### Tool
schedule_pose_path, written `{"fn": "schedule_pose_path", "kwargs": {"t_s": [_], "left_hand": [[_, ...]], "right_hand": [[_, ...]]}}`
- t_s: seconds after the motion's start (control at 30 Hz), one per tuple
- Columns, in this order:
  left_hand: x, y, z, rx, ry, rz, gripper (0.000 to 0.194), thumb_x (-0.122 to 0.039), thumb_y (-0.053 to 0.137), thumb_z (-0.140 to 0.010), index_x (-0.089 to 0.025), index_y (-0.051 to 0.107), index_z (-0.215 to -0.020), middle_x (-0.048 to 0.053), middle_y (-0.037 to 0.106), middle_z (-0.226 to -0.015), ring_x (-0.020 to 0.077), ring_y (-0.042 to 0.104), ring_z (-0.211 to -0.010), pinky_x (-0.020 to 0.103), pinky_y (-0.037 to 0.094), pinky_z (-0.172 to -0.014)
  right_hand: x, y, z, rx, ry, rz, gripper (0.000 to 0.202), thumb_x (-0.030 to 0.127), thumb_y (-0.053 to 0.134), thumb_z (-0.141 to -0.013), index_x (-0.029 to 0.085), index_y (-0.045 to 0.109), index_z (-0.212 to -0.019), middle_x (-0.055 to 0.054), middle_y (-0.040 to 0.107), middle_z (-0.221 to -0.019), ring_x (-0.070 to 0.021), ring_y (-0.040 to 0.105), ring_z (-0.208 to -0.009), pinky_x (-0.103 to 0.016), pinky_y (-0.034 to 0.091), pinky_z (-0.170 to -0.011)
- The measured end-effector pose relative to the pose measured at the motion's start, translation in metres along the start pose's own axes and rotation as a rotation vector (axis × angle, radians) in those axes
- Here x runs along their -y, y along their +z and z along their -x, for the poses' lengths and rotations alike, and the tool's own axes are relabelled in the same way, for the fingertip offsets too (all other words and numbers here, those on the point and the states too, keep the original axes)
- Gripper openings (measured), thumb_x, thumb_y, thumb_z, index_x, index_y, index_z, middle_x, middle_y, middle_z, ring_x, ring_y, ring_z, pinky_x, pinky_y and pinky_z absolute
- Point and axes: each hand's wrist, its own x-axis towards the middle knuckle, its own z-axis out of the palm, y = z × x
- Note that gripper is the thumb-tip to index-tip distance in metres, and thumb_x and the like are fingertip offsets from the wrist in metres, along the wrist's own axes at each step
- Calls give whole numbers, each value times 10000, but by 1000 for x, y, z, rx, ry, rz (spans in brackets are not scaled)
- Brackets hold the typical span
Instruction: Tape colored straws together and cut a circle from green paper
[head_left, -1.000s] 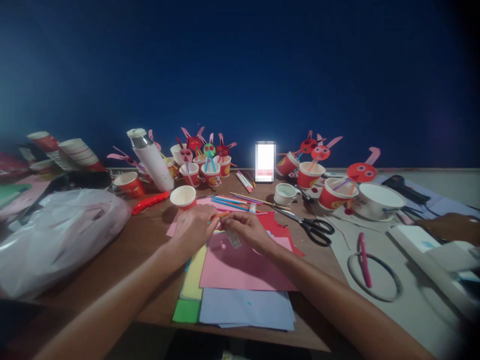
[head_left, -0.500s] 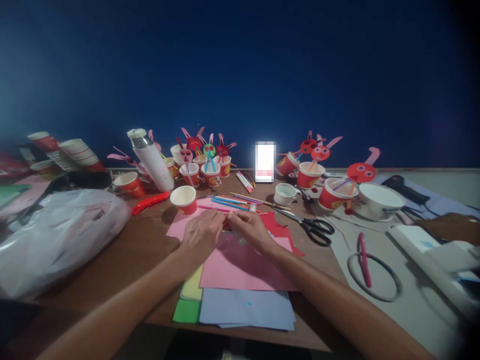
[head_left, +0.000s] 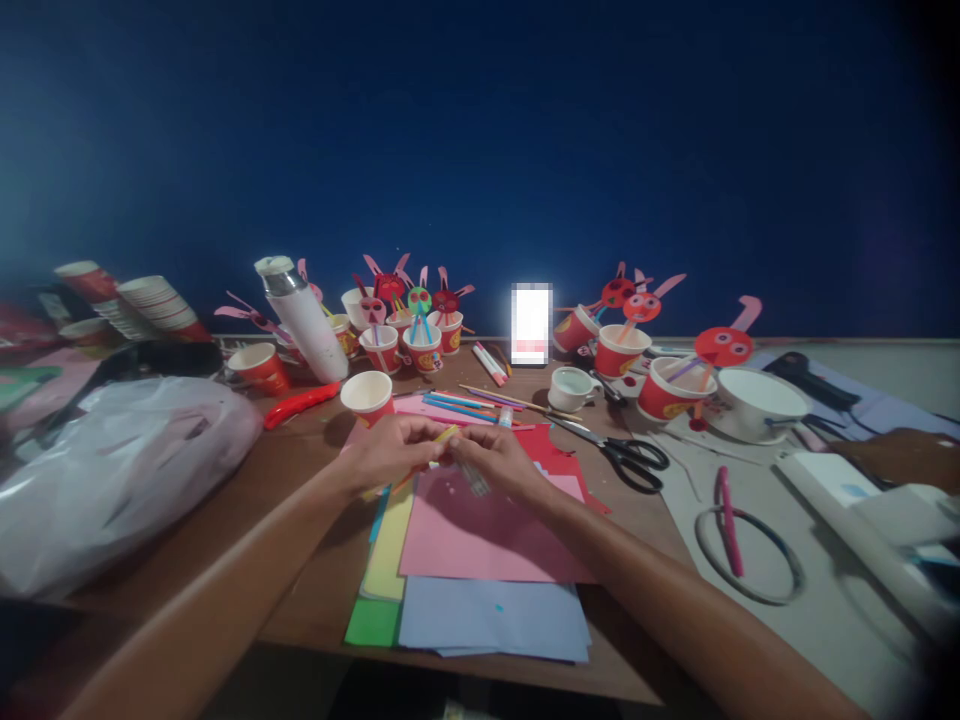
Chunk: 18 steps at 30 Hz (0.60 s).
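My left hand (head_left: 397, 447) is closed, its fingertips pinching a thin yellow strip (head_left: 448, 434) that looks like paper. Close against it, my right hand (head_left: 495, 455) is closed around a small clear tube (head_left: 474, 478), whose lower end sticks out under the fingers. Its fingertips meet the yellow strip too. Yellow and orange ends (head_left: 401, 483) show beneath my left hand; whether they belong to the strip I cannot tell. Both hands are above a pink paper sheet (head_left: 487, 540), which lies over blue-grey sheets (head_left: 495, 620), a yellow sheet (head_left: 386, 560) and a green sheet (head_left: 373, 622).
A red-and-white paper cup (head_left: 367, 395) stands just beyond my left hand. Black-handled scissors (head_left: 634, 460) and a white mug (head_left: 574, 388) are to the right. Cups with rabbit-faced paper figures (head_left: 420, 335) line the back. A plastic bag (head_left: 135, 470) bulges at left.
My left hand has shifted left and lower, its fingers turned so that the yellow strip shows at the fingertips. The right hand stays nearly in place.
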Motion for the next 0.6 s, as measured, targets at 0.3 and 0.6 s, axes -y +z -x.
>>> {"fn": "schedule_pose_path", "kwargs": {"t_s": [0.3,0.6], "left_hand": [[10,-4,-7,-60,7,-1,220,-303,627,-713,-121,618,-836,10,620,-696,99,540,-598,221,420,-563],[15,-6,-7,-69,44,-40,210,-279,617,-717,-115,631,-848,32,620,-725,110,534,-625,226,419,-568]], "right_hand": [[-1,-2,-4,47,81,-186,220,317,656,-700,157,624,-848,-38,676,-794,-161,614,-745,-275,443,-678],[4,-1,-3,35,111,-174,146,255,632,-689,157,634,-797,-27,656,-742,-153,599,-717,-273,436,-672]]}}
